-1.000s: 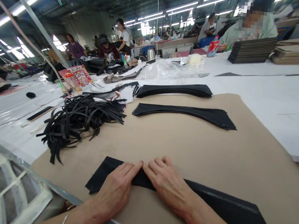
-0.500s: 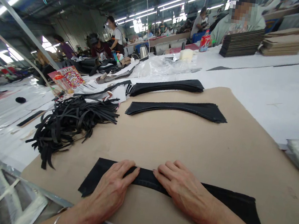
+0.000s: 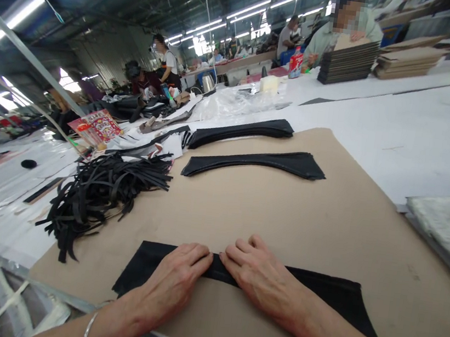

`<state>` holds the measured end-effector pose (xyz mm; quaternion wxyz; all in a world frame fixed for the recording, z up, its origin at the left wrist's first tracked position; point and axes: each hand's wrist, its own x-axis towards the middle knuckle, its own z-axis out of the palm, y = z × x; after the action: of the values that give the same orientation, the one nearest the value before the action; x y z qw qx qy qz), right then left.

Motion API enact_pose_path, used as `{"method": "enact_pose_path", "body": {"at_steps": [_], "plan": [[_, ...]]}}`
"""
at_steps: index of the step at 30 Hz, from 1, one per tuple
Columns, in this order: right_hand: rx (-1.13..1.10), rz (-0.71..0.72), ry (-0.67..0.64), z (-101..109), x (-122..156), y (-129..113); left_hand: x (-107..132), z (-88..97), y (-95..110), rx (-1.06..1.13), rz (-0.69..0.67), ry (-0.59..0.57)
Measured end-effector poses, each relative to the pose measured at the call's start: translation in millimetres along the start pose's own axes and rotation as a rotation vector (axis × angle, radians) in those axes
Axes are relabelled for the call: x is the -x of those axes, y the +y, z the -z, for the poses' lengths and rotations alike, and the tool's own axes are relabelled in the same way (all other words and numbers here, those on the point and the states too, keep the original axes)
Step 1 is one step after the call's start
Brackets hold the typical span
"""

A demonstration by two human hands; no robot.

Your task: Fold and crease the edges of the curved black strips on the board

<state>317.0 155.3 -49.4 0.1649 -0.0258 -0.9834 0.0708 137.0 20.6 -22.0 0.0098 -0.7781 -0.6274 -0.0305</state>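
Observation:
A black, leather-like curved panel [image 3: 138, 263] lies on the brown sheet [image 3: 240, 209] right in front of me. My left hand [image 3: 178, 273] grips its far edge near the middle, thumb and fingers pressed together. Just to the right, my right hand [image 3: 253, 269] is closed on the same edge, its fingers curled. The two sets of fingertips almost touch. Under both hands, part of the panel is hidden. Farther back on the sheet rest two more sets of black curved pieces, a nearer stack [image 3: 254, 164] and a farther stack [image 3: 242, 130].
A tangled heap of black strips [image 3: 106, 189] lies at the left. Right of the sheet is a pale slab [image 3: 445, 225]. Across the white table stand a red bottle [image 3: 296, 63] and a stack of dark boards [image 3: 346, 64], where a co-worker sits. A white plastic crate [image 3: 4, 300] is at lower left.
My right hand has come closer to my left along the panel's far edge. The whole view has shifted slightly, so the sheet and stacks appear farther left.

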Motion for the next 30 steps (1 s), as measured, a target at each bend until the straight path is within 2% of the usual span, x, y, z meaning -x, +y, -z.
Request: {"method": "enact_pose_path", "body": {"at_steps": [5, 9, 18, 21, 24, 26, 30], "plan": [[0.032, -0.026, -0.008, 4.8, -0.1, -4.3, -3.4, -5.7, 11.6, -0.036, -0.010, 0.035], [0.029, -0.028, 0.045, 7.6, 5.2, 1.8, -0.6, -9.0, 14.8, -0.091, -0.021, 0.062], [0.011, 0.013, 0.036, 17.3, 47.4, 27.8, -6.2, -5.9, 15.7, -0.174, -0.031, -0.007], [0.012, 0.009, 0.034, 19.1, 57.0, 29.6, -7.4, -8.2, 18.2, -0.200, -0.029, 0.054], [0.009, 0.002, 0.025, 20.3, 62.4, 30.4, -9.3, -9.9, 18.6, -0.148, -0.110, 0.089], [0.002, 0.002, 0.024, 21.3, 65.3, 31.1, -11.8, -9.1, 17.9, -0.105, -0.153, 0.049], [0.014, 0.006, 0.034, 23.0, 73.7, 35.0, -18.3, -5.9, 17.4, -0.115, -0.130, -0.081]]}}
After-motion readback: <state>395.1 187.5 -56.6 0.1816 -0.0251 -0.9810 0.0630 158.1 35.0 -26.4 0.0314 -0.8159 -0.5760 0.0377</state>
